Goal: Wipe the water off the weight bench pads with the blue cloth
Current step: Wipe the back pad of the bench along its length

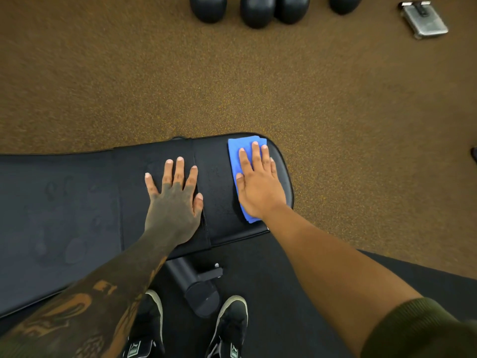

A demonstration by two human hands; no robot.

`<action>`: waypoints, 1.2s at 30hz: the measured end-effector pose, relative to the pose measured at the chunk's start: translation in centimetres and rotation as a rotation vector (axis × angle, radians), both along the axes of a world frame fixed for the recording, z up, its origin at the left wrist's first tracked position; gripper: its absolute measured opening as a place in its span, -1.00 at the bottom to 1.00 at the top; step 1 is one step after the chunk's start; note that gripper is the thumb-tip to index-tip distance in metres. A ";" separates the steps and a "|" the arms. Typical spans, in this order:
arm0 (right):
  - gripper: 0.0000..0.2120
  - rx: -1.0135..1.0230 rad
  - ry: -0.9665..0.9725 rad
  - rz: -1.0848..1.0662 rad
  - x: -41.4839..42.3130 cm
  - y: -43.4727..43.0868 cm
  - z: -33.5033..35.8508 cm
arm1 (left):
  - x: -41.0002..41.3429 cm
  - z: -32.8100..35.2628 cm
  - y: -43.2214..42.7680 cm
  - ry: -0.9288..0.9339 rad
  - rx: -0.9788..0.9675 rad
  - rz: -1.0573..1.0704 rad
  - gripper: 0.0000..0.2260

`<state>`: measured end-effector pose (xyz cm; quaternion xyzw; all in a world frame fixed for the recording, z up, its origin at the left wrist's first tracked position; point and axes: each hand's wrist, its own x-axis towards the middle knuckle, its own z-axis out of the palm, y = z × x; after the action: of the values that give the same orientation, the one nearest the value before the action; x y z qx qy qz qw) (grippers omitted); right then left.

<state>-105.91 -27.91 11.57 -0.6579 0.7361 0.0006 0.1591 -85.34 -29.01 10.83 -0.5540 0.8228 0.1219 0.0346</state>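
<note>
Blue cloth (pixel 238 156) is laid folded on the short seat pad (pixel 219 192) at the bench's right end and pinned flat under the right hand (pixel 258 187). The fingers are straight and nothing is gripped. Left hand (pixel 173 200) is spread flat on the long back pad (pixel 77 202), just left of the gap (pixel 206 228) between pads. It is released too and looks to be used as a brace. Fine droplets are seen on the seat pad beside the cloth. Larger puddles (pixel 72 250) are seen on the back pad, well apart from it, so most of the job is judged undone. Risks: since the cloth is only pressed, it could be left behind or unfolded on a fast stroke. Water could be pushed into the gap or over the pad edge onto the floor (pixel 232 86) if strokes are run toward them. The small folded face may be soaked early, so the big puddles would be smeared rather than lifted. The bracing hand could be slipped if shifted onto the wet area. Faint droplets on black vinyl are easily missed.
</note>
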 end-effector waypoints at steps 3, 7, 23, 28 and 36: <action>-0.46 -0.003 -0.011 0.062 0.3 0.8 0.1 | -0.1 0.2 -0.1 -0.011 0.011 -0.009 -0.48; -0.46 0.003 -0.004 0.062 -1.4 2.1 0.1 | 0.0 0.2 0.0 -0.010 0.010 -0.014 -0.49; -0.45 0.000 -0.021 0.064 -2.2 2.0 0.0 | -0.1 0.4 -0.1 -0.059 0.018 -0.017 -0.47; -0.45 0.021 0.013 -0.049 -2.6 -0.7 -0.1 | -0.2 0.3 0.1 -0.082 0.010 -0.023 -0.47; -0.45 -0.005 -0.012 0.108 0.5 0.0 0.2 | -0.3 0.4 0.0 -0.059 0.019 -0.019 -0.47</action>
<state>-105.41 -27.89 11.79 -0.6970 0.6987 0.0034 0.1614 -85.66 -29.05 11.21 -0.5490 0.8256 0.1131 0.0654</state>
